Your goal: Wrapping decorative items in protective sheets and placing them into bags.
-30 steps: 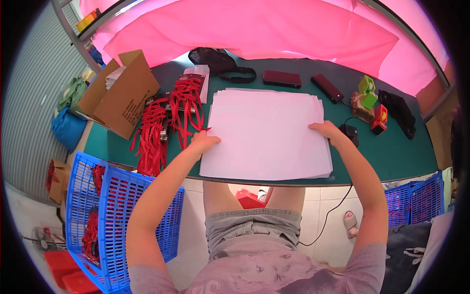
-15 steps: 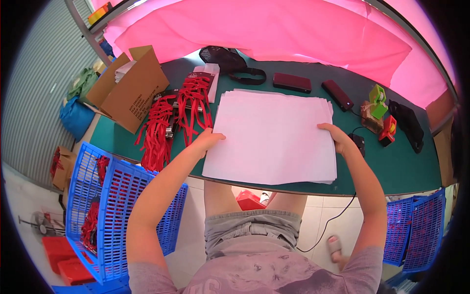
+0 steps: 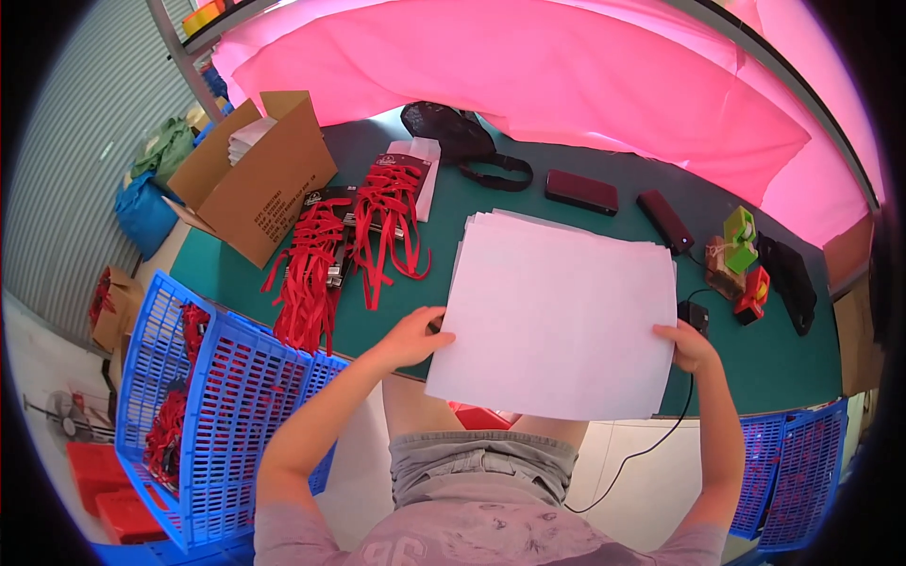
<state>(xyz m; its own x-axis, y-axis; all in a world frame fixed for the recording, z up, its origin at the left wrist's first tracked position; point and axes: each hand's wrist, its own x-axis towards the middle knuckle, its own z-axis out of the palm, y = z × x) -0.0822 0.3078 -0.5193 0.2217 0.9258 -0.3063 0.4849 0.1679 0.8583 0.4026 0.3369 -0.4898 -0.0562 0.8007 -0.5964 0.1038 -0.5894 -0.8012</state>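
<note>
Paper stack [image 3: 562, 321] between both hands, near edge past green table's [image 3: 755, 373] front edge. Left hand [image 3: 415, 338] pinched on its left edge, thumb on top; right hand [image 3: 687, 347] likewise, right edge. Beyond: red ribbons [image 3: 311, 278] left, cardboard box [image 3: 269, 189], pink cloth [image 3: 519, 75] behind.

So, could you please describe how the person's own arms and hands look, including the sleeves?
The left hand and the right hand are bare, without gloves. The forearms are uncovered too, and I see no watch or bracelet. The short sleeves are greyish purple, matching the shirt.
</note>
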